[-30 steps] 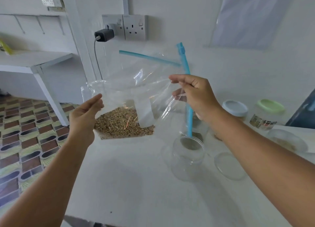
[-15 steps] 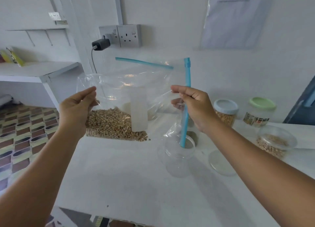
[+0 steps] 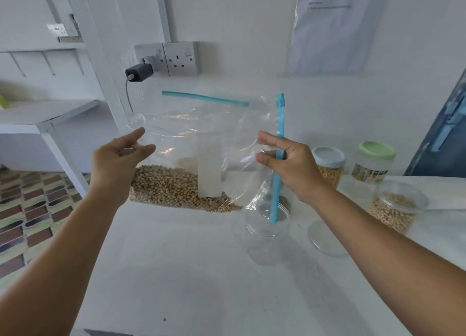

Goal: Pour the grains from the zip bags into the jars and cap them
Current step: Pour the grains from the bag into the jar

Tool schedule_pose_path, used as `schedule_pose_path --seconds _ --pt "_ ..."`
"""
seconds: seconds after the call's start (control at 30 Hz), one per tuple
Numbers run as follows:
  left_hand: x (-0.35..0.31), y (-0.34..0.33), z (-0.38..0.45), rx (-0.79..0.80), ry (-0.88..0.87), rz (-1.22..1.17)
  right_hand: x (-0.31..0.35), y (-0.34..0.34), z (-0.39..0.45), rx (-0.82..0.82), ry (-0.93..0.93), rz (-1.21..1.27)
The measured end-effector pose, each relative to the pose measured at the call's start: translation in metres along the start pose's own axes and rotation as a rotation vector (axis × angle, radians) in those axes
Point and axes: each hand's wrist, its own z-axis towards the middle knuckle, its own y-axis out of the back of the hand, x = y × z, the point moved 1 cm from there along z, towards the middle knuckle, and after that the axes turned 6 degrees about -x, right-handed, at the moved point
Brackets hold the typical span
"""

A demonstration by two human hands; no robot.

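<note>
The zip bag (image 3: 201, 143) is held up in the air above the white tabletop (image 3: 191, 272). It is thin, clear and crinkly, with a blue zip strip (image 3: 277, 164) along its open side. Small round tan grains (image 3: 174, 186) sit in a heap at the bottom. The right hand (image 3: 290, 164) pinches the bag by the zip strip. The left hand (image 3: 118, 161) has its fingers around the other edge. The strip's end dips into the empty jar (image 3: 267, 234), which is round, clear and smooth. I think the floppy bag could sag and spill grains past the small jar mouth. A clear lid (image 3: 327, 237) lies beside it.
</note>
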Motion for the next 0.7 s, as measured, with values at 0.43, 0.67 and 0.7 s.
schedule_pose_path --seconds 0.43,0.67,0.7 --pt "-0.028 -0.004 0.027 0.024 -0.149 0.009 -0.003 -0.001 0.006 -0.067 -0.032 0.094" --pt "-0.041 -0.004 0.033 0.064 -0.153 -0.018 -0.004 -0.005 0.003 -0.066 -0.051 0.175" --pt "-0.041 -0.005 0.032 0.073 -0.148 -0.024 -0.006 -0.006 0.002 -0.068 -0.058 0.177"
